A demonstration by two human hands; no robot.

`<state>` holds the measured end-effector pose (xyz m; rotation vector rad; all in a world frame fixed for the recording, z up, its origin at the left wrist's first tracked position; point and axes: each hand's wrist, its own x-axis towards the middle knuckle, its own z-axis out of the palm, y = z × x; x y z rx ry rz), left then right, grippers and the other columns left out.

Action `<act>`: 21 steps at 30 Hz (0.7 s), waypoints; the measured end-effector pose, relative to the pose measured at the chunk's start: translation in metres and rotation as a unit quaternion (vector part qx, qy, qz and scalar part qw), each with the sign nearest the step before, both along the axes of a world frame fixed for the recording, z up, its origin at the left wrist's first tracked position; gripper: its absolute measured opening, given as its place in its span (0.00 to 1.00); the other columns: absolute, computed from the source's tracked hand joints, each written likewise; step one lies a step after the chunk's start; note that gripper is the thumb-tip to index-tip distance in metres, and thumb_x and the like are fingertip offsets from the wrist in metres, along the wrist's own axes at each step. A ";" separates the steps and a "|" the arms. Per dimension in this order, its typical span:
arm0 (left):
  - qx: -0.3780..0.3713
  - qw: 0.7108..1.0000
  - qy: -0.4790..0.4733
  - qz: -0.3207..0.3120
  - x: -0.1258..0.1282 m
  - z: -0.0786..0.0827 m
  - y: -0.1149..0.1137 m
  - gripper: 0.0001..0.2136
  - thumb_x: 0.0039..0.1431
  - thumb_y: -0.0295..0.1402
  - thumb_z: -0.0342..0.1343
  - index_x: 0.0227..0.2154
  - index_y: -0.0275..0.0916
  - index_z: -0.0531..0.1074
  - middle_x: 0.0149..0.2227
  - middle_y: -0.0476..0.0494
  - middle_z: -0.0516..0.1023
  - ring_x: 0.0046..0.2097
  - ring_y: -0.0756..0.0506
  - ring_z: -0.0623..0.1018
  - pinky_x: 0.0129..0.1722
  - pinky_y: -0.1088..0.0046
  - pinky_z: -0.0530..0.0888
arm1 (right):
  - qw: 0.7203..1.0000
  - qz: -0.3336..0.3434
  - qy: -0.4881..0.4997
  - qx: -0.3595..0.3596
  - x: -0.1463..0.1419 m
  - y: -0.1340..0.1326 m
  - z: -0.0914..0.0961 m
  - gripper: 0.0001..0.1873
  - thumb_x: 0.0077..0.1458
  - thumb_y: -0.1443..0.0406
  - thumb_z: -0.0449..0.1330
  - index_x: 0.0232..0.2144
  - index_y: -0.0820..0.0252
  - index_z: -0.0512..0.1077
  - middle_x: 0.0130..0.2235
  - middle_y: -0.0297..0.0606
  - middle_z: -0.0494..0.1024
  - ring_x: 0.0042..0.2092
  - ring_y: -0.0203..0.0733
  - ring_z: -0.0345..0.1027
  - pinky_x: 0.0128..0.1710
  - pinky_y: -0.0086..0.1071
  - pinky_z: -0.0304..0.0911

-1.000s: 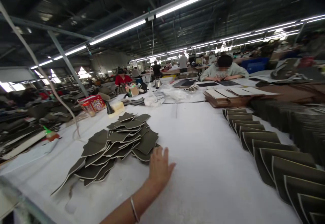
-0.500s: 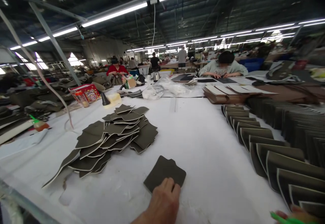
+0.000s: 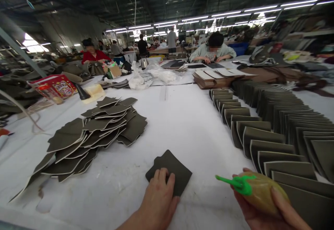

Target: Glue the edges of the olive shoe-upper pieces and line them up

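At left, a loose pile of dark pieces looks still to do; centre, the left hand, unclenched, rests on one flat piece; the right hand grips a green-tipped bottle, beside standing rows apparently done.

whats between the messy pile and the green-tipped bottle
In the head view, a single dark piece under the left hand, with white tabletop around it.

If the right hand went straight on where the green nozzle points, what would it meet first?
Probably the dark flat piece under the left hand: the green nozzle points near its right corner. How high the bottle is held is unclear, so it may pass over.
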<state>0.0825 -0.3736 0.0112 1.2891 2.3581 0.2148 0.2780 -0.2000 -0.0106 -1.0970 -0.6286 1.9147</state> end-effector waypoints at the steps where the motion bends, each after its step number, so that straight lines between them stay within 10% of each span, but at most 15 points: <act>1: -0.012 1.000 0.004 -0.004 0.003 0.000 0.002 0.25 0.55 0.31 0.51 0.57 0.35 0.63 0.54 0.35 0.64 0.54 0.37 0.64 0.53 0.60 0.67 | 1.000 -0.004 0.002 -0.028 -0.005 -0.004 0.007 0.19 0.48 0.55 0.61 0.42 0.53 0.77 0.49 0.43 0.77 0.46 0.53 0.73 0.40 0.40 0.74; 10: -0.033 0.997 0.060 -0.017 0.014 -0.009 0.028 0.25 0.47 0.26 0.51 0.52 0.28 0.67 0.47 0.32 0.68 0.48 0.38 0.69 0.49 0.62 0.70 | 0.999 -0.011 -0.021 -0.041 -0.002 -0.010 0.019 0.29 0.41 0.56 0.65 0.48 0.55 0.74 0.47 0.49 0.77 0.44 0.55 0.73 0.40 0.41 0.72; 21: -0.033 0.992 0.054 -0.108 -0.033 0.014 0.046 0.20 0.55 0.25 0.44 0.51 0.37 0.68 0.41 0.38 0.73 0.40 0.41 0.75 0.42 0.63 0.71 | 0.969 0.061 -0.107 0.213 -0.016 -0.006 0.016 0.33 0.39 0.55 0.70 0.50 0.51 0.69 0.41 0.35 0.75 0.40 0.41 0.70 0.37 0.23 0.69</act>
